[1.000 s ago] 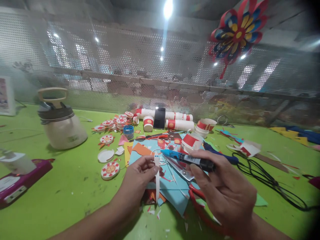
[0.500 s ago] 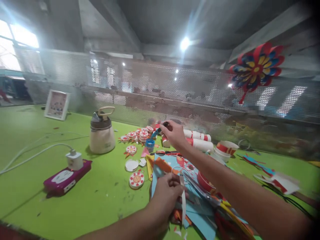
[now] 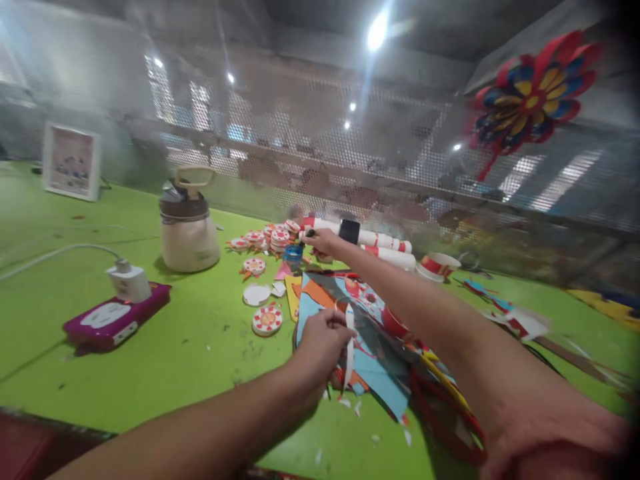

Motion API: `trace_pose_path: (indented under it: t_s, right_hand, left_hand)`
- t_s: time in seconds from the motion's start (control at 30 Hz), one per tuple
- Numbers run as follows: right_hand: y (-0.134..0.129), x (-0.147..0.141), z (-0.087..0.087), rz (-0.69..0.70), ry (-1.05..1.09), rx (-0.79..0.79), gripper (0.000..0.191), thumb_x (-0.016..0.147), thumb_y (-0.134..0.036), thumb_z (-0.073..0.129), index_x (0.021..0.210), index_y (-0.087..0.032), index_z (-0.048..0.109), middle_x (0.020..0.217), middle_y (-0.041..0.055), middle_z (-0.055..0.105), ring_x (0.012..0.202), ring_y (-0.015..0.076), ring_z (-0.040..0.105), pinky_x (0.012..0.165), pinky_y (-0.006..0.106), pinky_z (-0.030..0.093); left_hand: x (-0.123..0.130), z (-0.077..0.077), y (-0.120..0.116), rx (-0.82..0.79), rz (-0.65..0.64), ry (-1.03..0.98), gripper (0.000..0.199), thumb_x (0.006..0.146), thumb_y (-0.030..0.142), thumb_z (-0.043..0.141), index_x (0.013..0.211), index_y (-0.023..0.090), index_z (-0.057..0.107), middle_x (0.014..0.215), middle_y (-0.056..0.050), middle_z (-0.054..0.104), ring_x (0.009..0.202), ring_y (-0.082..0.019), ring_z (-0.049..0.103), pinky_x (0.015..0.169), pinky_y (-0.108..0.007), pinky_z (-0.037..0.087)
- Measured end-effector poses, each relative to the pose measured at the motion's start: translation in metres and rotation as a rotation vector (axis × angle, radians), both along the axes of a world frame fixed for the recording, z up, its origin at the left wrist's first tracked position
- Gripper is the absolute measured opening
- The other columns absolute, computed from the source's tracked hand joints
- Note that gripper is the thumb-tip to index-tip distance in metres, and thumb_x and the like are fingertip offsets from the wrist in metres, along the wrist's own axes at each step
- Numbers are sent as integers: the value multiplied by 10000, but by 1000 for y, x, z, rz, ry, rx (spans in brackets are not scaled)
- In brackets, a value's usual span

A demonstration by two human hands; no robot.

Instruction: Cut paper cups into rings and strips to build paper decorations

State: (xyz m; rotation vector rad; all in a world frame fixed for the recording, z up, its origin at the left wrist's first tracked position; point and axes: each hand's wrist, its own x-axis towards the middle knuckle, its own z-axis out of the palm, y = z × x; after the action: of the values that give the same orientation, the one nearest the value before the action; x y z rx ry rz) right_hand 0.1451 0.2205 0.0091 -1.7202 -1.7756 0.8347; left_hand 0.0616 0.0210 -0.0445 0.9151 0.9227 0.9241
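My left hand (image 3: pixel 324 341) is closed on a narrow white paper strip (image 3: pixel 349 350), which stands roughly upright above light blue paper sheets (image 3: pixel 383 380). Farther back, my right hand (image 3: pixel 323 243) pinches the dark handle of a brush (image 3: pixel 309 233). Its lower end is at the small blue paint jar (image 3: pixel 293 255); I cannot tell how deep it sits. Left of the jar lies a pile of white and red round paper pieces (image 3: pixel 280 238). A similar round piece (image 3: pixel 267 320) and a plain white disc (image 3: pixel 257 295) rest nearer to my left hand.
A beige flask (image 3: pixel 189 240) and a purple power strip (image 3: pixel 117 317) with a white charger (image 3: pixel 129 283) stand on the left. White and red paper rolls (image 3: pixel 390 257), a paper cup (image 3: pixel 439 265) and cut scraps lie at the right. A mesh screen borders the table's back.
The view has shifted, so the table things sit higher and further left. My right hand has lowered the brush to the paint jar. My left hand still holds the strip.
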Motion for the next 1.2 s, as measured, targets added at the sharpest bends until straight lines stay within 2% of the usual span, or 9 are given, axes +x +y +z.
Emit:
trace_pose_path:
  t_s: [0.13,0.27,0.37,0.43,0.53,0.7,0.93,1.03,1.2]
  right_hand:
    - [-16,30,18,-32,-36,-11,267,908,-296,560,1139,-163,576,1154,71,601,955,212,618,800,405,522]
    - [-79,73,29,-79,3,103,255,915,-319,548,1101,-148,584,1071,63,626,875,183,633,743,371,534]
    - [-146,95,14,-90,73,175,232,925,-347,523,965,-133,605,847,12,635,648,114,606,587,272,512]
    - [-185,99,-3,-63,125,178,250,901,-362,553,815,-133,603,637,-46,567,476,72,503,458,206,420]
    - [-221,92,-25,21,210,146,332,838,-423,592,652,-148,588,491,-69,479,403,64,408,407,199,317]
    - [-241,79,-37,139,344,52,362,796,-483,592,645,-156,618,545,-32,536,458,90,444,451,224,341]
    - [-249,78,-36,142,488,51,294,751,-431,661,598,-182,629,502,-32,546,442,100,463,444,236,352]
    - [-247,80,-36,162,522,73,283,814,-364,637,626,-156,600,520,-51,551,415,71,458,420,207,358]
    - [-237,88,-41,210,535,124,204,903,-266,572,759,-124,597,637,-53,581,478,63,524,474,202,454]
  left_hand:
    - [-2,4,1,27,-14,-9,95,654,126,610,711,170,548,613,-7,586,518,-109,542,474,-210,377]
    - [-3,10,-2,64,-10,-58,130,648,169,659,712,170,545,652,-19,599,587,-136,589,499,-219,410]
    - [-3,12,-5,100,-12,-111,189,618,201,717,705,166,554,663,-16,594,631,-151,614,537,-229,444]
    - [-3,12,-6,125,-45,-146,212,604,218,745,705,160,568,679,-18,597,653,-154,620,565,-237,463]
    - [-3,11,-8,124,-107,-168,220,610,238,761,725,150,595,693,-19,605,650,-145,615,583,-242,474]
    - [-1,12,-10,166,-120,-167,206,614,228,769,721,142,615,681,-4,596,612,-121,590,618,-253,482]
    - [3,14,-13,291,-131,-195,154,661,219,749,736,151,634,699,0,593,618,-107,569,624,-242,470]
    - [3,16,-13,288,-150,-170,175,656,229,749,737,143,621,682,-1,588,616,-115,568,618,-253,466]
    - [5,26,-9,295,-112,-98,207,600,198,772,706,136,606,661,4,593,622,-107,562,591,-227,433]
